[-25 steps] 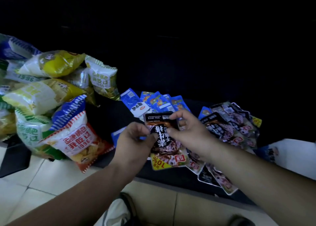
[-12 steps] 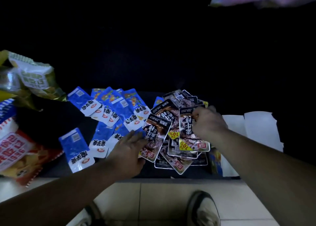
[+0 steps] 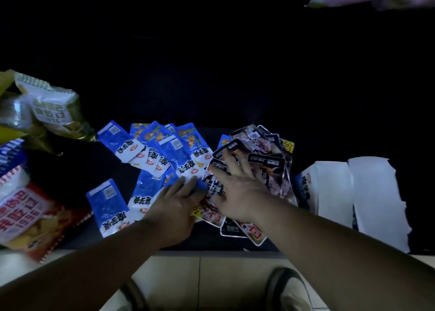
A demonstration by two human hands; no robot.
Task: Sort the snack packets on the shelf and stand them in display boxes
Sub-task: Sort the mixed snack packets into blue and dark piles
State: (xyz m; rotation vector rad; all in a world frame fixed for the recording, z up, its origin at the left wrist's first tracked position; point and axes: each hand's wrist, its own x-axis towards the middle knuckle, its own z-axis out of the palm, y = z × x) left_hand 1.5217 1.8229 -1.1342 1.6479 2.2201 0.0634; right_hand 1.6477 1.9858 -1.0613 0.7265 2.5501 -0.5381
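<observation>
I see a dark shelf (image 3: 77, 169) with its front edge running across the lower frame, tiled floor (image 3: 211, 282) below it. At the left edge sit the large chip bags: a red-and-white bag (image 3: 26, 216) lying flat, tilted, and a green-white bag (image 3: 51, 108) behind it. At the right stands a white display box (image 3: 334, 190) with torn flaps, open side up; a blue-printed packet edge shows at its left wall.

Centre-left: blue packets (image 3: 150, 150) fanned out flat on the shelf, long axes running roughly front to back, white printed ends toward me. One blue packet (image 3: 109, 207) lies apart at the front left, tilted the same way.

Centre-right: black packets (image 3: 266, 155) in an overlapping heap, long axes mostly front to back, a few splayed toward the right.

Left hand (image 3: 174, 207): palm down, fingers extended flat on the seam between blue and black packets; grip open. Right hand (image 3: 240, 188): fingers spread over the black heap, pressing on it; whether any packet is pinched underneath I cannot tell, the light is poor.

A shoe (image 3: 289, 289) shows on the floor.
</observation>
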